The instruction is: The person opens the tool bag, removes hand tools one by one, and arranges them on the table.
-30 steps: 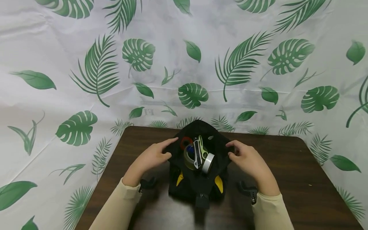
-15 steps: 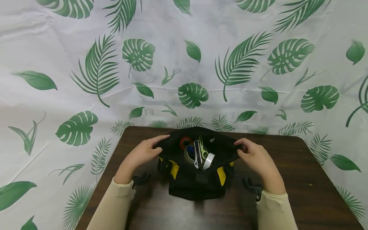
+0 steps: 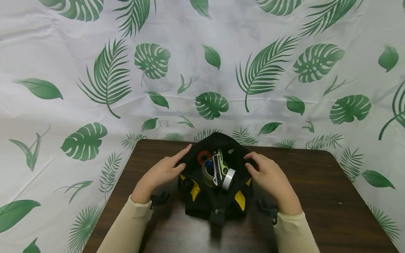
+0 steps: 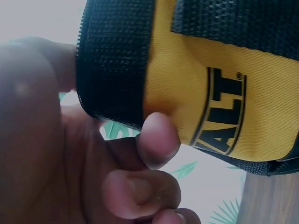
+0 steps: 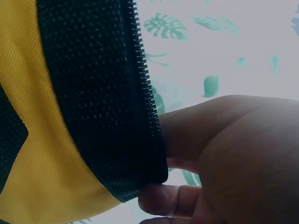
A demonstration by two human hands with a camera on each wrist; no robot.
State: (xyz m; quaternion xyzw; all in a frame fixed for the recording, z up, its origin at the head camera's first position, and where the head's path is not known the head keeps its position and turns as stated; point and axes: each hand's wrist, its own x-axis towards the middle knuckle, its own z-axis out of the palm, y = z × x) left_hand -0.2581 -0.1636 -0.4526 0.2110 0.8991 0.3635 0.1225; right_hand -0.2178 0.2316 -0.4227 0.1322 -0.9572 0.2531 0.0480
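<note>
A black and yellow tool bag [image 3: 202, 207] stands on the table with its zippered mouth spread. Inside lie a folding utility knife [image 3: 217, 170], green-handled scissors [image 3: 223, 163], a white-grey tape roll [image 3: 229, 180], a red tape roll [image 3: 204, 157], a tan tape roll [image 3: 207, 179] and a small blue item [image 3: 209, 164]. My left hand [image 3: 162, 175] pinches the bag's left rim; one fingertip [image 4: 160, 140] presses the outer fabric in the left wrist view. At the opposite side, my right hand [image 3: 270, 177] holds the rim near the zipper [image 5: 145, 70], thumb partly hidden behind it.
The dark wooden table [image 3: 316, 189] extends to both sides of the bag. A white sheet printed with green leaves [image 3: 202, 70] hangs behind it. Black straps [image 3: 269, 209] sit on both wrists.
Both hands first moved apart, stretching the bag's mouth wide and flat, then came back inward. The back rim has risen to a peak again, and the front flap hangs down.
</note>
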